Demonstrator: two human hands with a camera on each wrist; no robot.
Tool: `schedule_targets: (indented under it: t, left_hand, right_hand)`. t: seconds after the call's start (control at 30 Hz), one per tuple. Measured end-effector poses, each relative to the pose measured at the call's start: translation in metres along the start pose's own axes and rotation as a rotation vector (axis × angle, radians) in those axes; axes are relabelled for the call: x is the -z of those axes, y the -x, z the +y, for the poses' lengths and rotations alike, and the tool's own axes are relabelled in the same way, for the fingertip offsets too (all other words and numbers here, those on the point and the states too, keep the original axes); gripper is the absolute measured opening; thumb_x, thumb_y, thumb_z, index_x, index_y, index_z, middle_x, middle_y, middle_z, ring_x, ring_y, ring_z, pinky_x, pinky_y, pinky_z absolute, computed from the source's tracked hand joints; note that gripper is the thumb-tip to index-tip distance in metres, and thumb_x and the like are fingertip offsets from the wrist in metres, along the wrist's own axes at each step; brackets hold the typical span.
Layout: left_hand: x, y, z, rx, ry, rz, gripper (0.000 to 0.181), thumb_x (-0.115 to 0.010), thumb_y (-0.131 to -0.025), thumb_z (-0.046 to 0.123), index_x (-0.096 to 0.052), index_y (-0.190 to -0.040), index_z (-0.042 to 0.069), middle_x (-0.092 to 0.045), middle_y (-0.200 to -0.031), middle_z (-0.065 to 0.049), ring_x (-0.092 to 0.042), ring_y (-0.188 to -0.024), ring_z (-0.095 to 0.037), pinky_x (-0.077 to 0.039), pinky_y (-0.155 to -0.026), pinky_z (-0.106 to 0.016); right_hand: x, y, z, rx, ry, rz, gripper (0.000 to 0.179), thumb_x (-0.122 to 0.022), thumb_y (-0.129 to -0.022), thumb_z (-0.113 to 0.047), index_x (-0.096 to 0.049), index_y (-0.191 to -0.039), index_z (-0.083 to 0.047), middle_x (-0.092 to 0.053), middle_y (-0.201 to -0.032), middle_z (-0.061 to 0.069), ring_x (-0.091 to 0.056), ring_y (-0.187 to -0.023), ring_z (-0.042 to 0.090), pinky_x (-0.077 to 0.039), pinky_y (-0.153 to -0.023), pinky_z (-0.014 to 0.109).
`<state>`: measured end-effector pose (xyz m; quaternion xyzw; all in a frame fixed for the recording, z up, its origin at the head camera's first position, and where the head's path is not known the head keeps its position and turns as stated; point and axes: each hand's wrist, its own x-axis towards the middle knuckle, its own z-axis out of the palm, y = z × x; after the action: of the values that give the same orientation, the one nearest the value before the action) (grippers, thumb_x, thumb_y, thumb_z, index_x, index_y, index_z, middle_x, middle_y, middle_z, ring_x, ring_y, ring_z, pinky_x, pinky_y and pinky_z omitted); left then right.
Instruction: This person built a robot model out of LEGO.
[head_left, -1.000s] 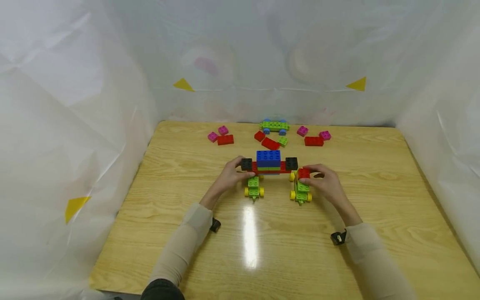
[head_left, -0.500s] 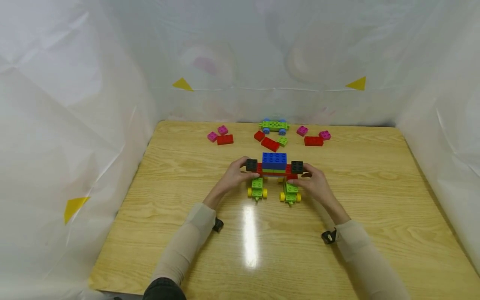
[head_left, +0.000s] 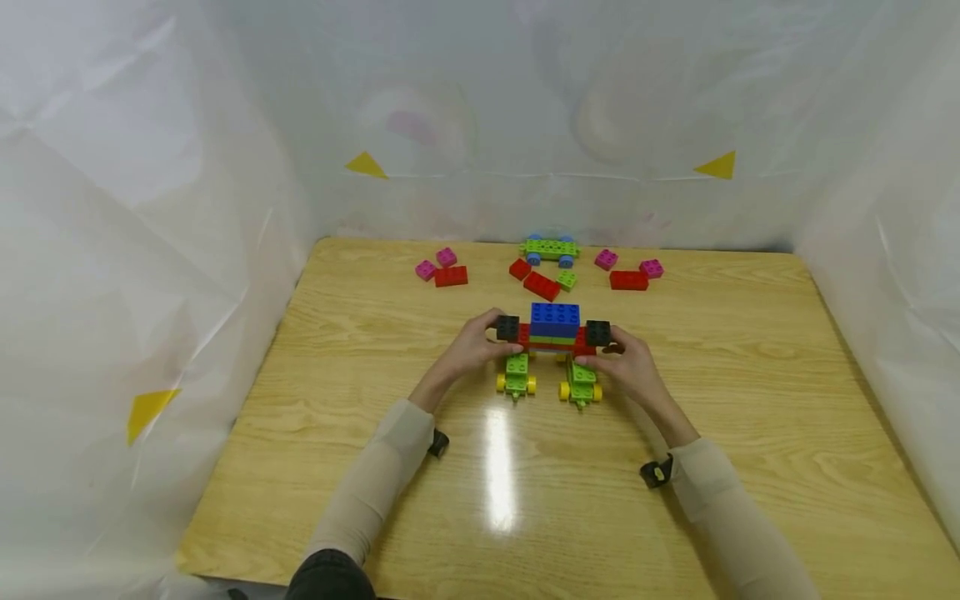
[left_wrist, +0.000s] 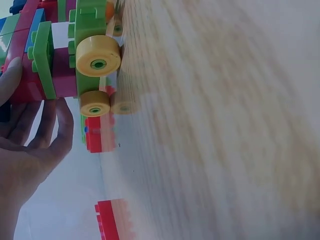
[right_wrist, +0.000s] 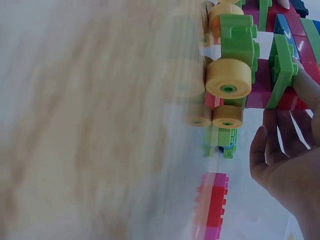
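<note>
the toy-brick vehicle is clamped at nine o'clock by the left hand, at three by the right hand — the blue-wheeled base is seen at twelve.

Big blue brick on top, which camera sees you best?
The head view: the big blue brick shows its whole studded top there. Both wrist views catch only what looks like a sliver, cut off at the picture's edge.

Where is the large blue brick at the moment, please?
In the head view, the large blue brick is right of centre, atop a thin green layer, with a black brick and the left hand to its left.
</note>
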<state>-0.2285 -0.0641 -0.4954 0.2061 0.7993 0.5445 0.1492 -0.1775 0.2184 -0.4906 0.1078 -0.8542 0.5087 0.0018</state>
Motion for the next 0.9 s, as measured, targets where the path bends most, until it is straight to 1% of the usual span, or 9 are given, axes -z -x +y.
schedule_targets:
  t: [0.1, 0.27, 0.37, 0.43, 0.5, 0.6, 0.7, 0.77, 0.9]
  left_hand:
    - [0.000, -0.001, 0.001, 0.006, -0.015, -0.004, 0.036, -0.073, -0.087, 0.024, -0.056, -0.116, 0.011, -0.062, -0.107, -0.002, -0.053, -0.097, -0.021, -0.046, -0.088, -0.038]
    - [0.000, -0.002, 0.002, -0.004, -0.028, -0.013, 0.038, -0.073, -0.087, 0.027, -0.056, -0.118, 0.013, -0.063, -0.108, -0.001, -0.054, -0.100, -0.020, -0.046, -0.091, -0.039]
    - [0.000, -0.002, 0.003, -0.009, -0.034, -0.014, 0.037, -0.073, -0.087, 0.025, -0.056, -0.118, 0.012, -0.063, -0.108, -0.001, -0.054, -0.100, -0.020, -0.046, -0.091, -0.039]
    - [0.000, -0.002, 0.003, -0.007, -0.041, -0.013, 0.037, -0.073, -0.087, 0.024, -0.056, -0.118, 0.011, -0.063, -0.107, -0.002, -0.054, -0.099, -0.021, -0.046, -0.091, -0.039]
    - [0.000, -0.002, 0.003, -0.004, -0.053, -0.011, 0.037, -0.073, -0.087, 0.024, -0.056, -0.117, 0.011, -0.063, -0.106, -0.002, -0.054, -0.098, -0.021, -0.046, -0.090, -0.038]
    - [0.002, 0.000, 0.009, 0.000, -0.064, -0.016, 0.036, -0.073, -0.087, 0.023, -0.056, -0.117, 0.010, -0.063, -0.106, -0.003, -0.054, -0.097, -0.021, -0.046, -0.090, -0.038]
    - [0.002, 0.000, 0.009, -0.006, -0.070, -0.018, 0.035, -0.073, -0.087, 0.022, -0.056, -0.116, 0.010, -0.063, -0.105, -0.003, -0.054, -0.096, -0.021, -0.047, -0.089, -0.037]
    - [0.002, -0.001, 0.009, -0.010, -0.073, -0.021, 0.035, -0.073, -0.087, 0.021, -0.056, -0.116, 0.009, -0.063, -0.105, -0.004, -0.054, -0.097, -0.021, -0.047, -0.089, -0.038]
    - [0.002, -0.004, 0.003, -0.015, -0.071, -0.027, 0.037, -0.074, -0.087, 0.024, -0.056, -0.116, 0.010, -0.063, -0.104, -0.003, -0.053, -0.096, -0.021, -0.047, -0.088, -0.037]
  right_hand:
    - [0.001, 0.003, -0.013, -0.011, -0.013, -0.005, 0.045, -0.076, -0.083, -0.010, -0.058, -0.123, 0.005, -0.062, -0.118, 0.023, -0.056, -0.108, 0.034, -0.047, -0.091, 0.050]
    - [0.004, 0.004, -0.020, -0.070, -0.057, -0.012, 0.046, -0.074, -0.086, -0.014, -0.057, -0.126, 0.001, -0.063, -0.120, 0.018, -0.056, -0.110, 0.028, -0.049, -0.088, 0.031]
    - [0.005, 0.004, -0.020, -0.069, -0.084, -0.021, 0.047, -0.073, -0.087, -0.015, -0.056, -0.128, 0.001, -0.061, -0.122, 0.018, -0.055, -0.111, 0.029, -0.048, -0.091, 0.036]
    - [0.006, 0.004, -0.019, -0.051, -0.102, -0.015, 0.049, -0.074, -0.086, -0.013, -0.055, -0.129, 0.001, -0.059, -0.124, 0.018, -0.055, -0.113, 0.029, -0.046, -0.094, 0.045]
    - [0.009, 0.004, -0.019, -0.019, -0.120, -0.004, 0.051, -0.073, -0.086, -0.010, -0.053, -0.131, 0.000, -0.057, -0.127, 0.017, -0.054, -0.113, 0.026, -0.045, -0.096, 0.047]
    - [0.012, 0.004, -0.019, 0.046, -0.143, 0.012, 0.053, -0.073, -0.086, -0.007, -0.052, -0.133, 0.001, -0.054, -0.131, 0.016, -0.053, -0.113, 0.017, -0.045, -0.097, 0.034]
    - [0.015, 0.004, -0.021, 0.111, -0.136, 0.018, 0.051, -0.071, -0.086, -0.004, -0.052, -0.133, 0.002, -0.053, -0.132, 0.019, -0.053, -0.113, 0.018, -0.044, -0.093, 0.021]
    - [0.016, 0.003, -0.023, 0.135, -0.109, 0.023, 0.049, -0.071, -0.086, -0.002, -0.054, -0.131, 0.004, -0.054, -0.130, 0.020, -0.053, -0.112, 0.023, -0.044, -0.094, 0.027]
    - [0.019, 0.002, -0.026, 0.131, -0.049, 0.026, 0.046, -0.073, -0.084, -0.001, -0.058, -0.127, 0.003, -0.058, -0.124, 0.020, -0.053, -0.107, 0.030, -0.043, -0.093, 0.050]
